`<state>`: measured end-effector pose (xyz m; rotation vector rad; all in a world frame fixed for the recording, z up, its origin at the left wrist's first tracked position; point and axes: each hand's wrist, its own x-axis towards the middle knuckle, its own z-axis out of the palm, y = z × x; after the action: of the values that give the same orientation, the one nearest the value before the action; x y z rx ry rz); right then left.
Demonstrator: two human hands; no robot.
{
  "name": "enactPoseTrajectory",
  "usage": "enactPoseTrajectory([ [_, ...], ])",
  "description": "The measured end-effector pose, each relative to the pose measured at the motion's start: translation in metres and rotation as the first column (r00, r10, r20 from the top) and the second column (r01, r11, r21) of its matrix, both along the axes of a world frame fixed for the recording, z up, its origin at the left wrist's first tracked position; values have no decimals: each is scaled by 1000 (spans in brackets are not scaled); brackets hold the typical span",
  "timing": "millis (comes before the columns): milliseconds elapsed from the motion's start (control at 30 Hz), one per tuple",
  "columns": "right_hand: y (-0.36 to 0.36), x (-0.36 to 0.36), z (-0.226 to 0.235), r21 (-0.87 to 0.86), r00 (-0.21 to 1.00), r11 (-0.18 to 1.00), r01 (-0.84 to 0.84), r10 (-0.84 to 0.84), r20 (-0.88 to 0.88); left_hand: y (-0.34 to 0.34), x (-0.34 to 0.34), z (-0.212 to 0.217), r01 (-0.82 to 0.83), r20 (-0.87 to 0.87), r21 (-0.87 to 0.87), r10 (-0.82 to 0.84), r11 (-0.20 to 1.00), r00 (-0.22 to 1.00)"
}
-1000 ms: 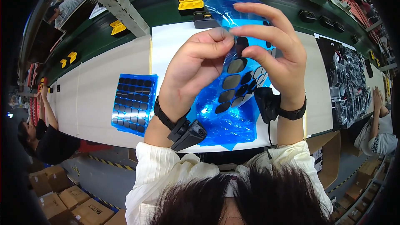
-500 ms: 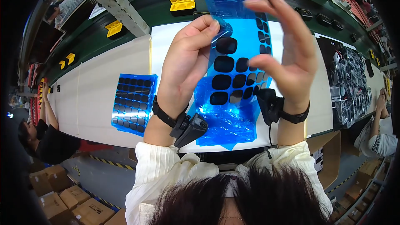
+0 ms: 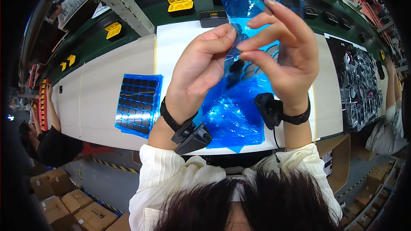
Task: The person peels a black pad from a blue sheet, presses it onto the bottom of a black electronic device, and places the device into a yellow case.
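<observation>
Since a moment ago you have lifted the blue film sheet [image 3: 257, 0] higher and brought your hands closer together, so its dark oval pads are now mostly hidden behind your fingers. Your left hand [image 3: 201, 70] pinches the thin, glossy film between thumb and forefinger; your right hand [image 3: 284, 55] pinches it just beside, other fingers fanned. Crumpled blue film [image 3: 233, 117] lies on the white bench [image 3: 175, 45] below, and a flat sheet of pads [image 3: 138, 105] rests to your left.

Bare tabletop [image 3: 102, 85] lies open at centre left; a blue sheet of black pads [image 3: 138, 105] and yellow-lidded boxes [image 3: 180, 4] crowd beyond.
</observation>
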<state>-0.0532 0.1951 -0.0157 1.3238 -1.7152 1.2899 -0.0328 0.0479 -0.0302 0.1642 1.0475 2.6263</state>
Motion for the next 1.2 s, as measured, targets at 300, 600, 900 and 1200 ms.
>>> enactPoseTrajectory([
  [300,13,15,19,-170,994,986,-3,22,105,-10,-8,8,-93,361,-20,94,995,928],
  [600,-8,19,18,-498,858,860,-114,338,387,-3,5,2,-284,-198,-207,245,936,949],
  [900,-26,19,16,-768,566,635,-89,666,485,-1,2,6,-127,100,-3,126,992,987],
  [1200,-10,-13,-1,-146,742,974,-175,228,631,14,15,8,-220,162,-110,236,969,958],
])
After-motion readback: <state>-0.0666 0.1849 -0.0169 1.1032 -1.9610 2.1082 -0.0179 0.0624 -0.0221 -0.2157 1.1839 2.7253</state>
